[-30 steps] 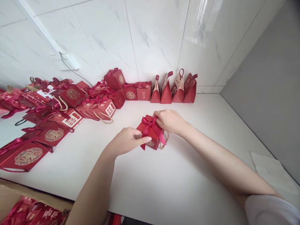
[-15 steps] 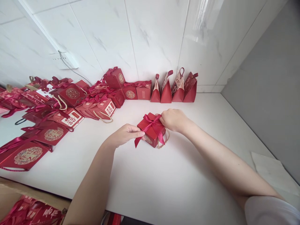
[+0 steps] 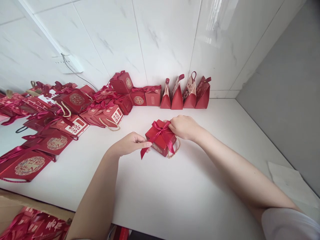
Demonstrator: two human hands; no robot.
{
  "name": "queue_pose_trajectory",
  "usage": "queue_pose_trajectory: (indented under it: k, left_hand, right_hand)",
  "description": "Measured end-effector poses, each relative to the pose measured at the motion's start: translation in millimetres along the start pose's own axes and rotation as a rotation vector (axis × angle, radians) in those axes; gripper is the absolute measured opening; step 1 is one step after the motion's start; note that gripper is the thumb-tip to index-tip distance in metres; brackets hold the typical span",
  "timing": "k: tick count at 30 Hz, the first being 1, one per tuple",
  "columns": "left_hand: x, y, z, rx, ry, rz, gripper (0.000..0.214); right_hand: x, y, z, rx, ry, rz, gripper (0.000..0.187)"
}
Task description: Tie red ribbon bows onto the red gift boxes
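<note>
A red gift box point(image 3: 163, 148) stands on the white table in front of me, with a magenta ribbon point(image 3: 160, 131) tied in a bow on its top. A twisted gold cord handle point(image 3: 177, 150) hangs at its right side. At the box's left, my left hand point(image 3: 133, 144) pinches one ribbon tail between thumb and fingers. My right hand point(image 3: 182, 127) is closed at the bow's right side, at the box's far right edge. Its fingertips are partly hidden, but they appear to grip a ribbon loop.
Red gift boxes point(image 3: 76, 126) crowd the left side of the white table point(image 3: 160, 196). Several triangular red boxes point(image 3: 190, 96) line the tiled wall. A carton point(image 3: 10, 203) with more red packages sits at the lower left. A white sheet point(image 3: 287, 176) lies at the right.
My left hand has shifted slightly left, drawing the ribbon tail outward. The box and my right hand have moved a little left.
</note>
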State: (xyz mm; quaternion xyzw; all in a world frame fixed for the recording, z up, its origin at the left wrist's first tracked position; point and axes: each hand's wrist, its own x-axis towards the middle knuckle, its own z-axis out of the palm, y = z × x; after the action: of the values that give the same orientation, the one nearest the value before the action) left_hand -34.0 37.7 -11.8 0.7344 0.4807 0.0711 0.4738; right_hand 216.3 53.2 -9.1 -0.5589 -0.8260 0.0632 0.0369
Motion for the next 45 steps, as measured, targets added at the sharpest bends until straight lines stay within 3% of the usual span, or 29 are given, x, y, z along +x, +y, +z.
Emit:
queue_pose_trajectory:
  k: [1,4,6,10,14,22,29,39,45]
  left_hand:
    - [-1,0,-0.9,0.026,0.081,0.005,0.038]
    - [-2,-1,-1.8,0.04,0.502,0.104,0.023]
    - [-1,-2,-1.1,0.013,0.626,0.236,0.018]
    - [1,-2,1.9,0.025,0.401,0.439,0.04]
    - [1,0,6.4,0.068,0.313,0.514,0.029]
    - [11,-2,14.8,0.018,0.421,0.48,0.02]
    - [14,0,19.4,0.028,0.468,0.493,0.005]
    - [17,8,35.8,0.178,0.855,0.297,0.016]
    - [19,8,45.4,0.096,0.878,0.137,0.027]
  right_hand:
    - [0,0,0,0.007,0.021,-0.011,0.057]
    - [-3,-3,-1,0.033,0.061,-0.097,0.059]
    - [-4,-5,-1,0.06,0.058,-0.176,0.058]
    - [-6,-10,2,0.116,0.006,-0.259,0.051]
    - [-4,-11,5,0.14,-0.018,-0.27,0.039]
    - [-4,-9,7,0.151,-0.011,-0.285,0.034]
    - [-4,-8,6,0.125,-0.005,-0.245,0.048]
    - [-6,-20,7,-0.123,0.092,-0.128,0.058]
    - [-4,-22,11,-0.138,0.135,-0.1,0.054]
